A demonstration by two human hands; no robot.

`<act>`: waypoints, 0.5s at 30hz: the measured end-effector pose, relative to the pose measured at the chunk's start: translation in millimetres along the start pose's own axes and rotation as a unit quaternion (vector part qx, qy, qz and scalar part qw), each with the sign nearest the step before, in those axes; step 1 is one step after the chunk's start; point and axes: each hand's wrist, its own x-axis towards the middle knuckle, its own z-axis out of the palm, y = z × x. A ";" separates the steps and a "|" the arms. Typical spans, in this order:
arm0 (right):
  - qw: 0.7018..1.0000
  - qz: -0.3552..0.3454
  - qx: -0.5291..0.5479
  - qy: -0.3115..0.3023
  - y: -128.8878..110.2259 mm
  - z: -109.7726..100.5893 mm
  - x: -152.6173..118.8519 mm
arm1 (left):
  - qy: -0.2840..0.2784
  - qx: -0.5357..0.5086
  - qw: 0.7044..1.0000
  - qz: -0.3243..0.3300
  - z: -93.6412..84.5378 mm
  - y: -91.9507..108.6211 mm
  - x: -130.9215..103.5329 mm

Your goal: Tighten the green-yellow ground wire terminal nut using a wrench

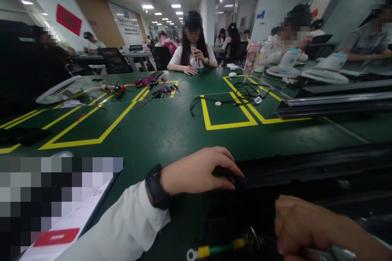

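Observation:
My left hand [199, 170], with a dark watch on the wrist, is closed at the near-left end of a long black bar [294, 168]. Its thumb and fingers curl around a dark part at that end, mostly hidden in shadow. Lower right, my right hand [306, 224] forms a fist around a silver-grey tool [332, 253], whose kind I cannot make out. Left of that fist lies a short green wire [221, 248] with yellow sleeves and a ring terminal [192, 255], beside a dark rounded part.
Black cables [245, 89] lie across yellow tape outlines on the green table [153, 130]. Small wired parts [156, 83] are heaped beyond. Metal rails [330, 103] and white fans [284, 65] stand right. Another person [196, 44] sits opposite. A screen or printed sheet [61, 232] fills the lower left.

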 end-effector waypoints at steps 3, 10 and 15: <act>0.999 0.017 -0.026 0.011 -14.8 2.3 24.8 | 0.016 0.005 1.000 -0.004 3.2 -1.1 1.8; 0.998 0.037 -0.046 -0.013 -14.3 2.2 14.0 | 0.005 0.004 1.000 0.007 1.3 -2.7 -0.3; 0.998 0.027 -0.039 -0.052 -9.8 -5.9 1.6 | 0.047 0.018 0.999 -0.001 9.6 -4.0 0.8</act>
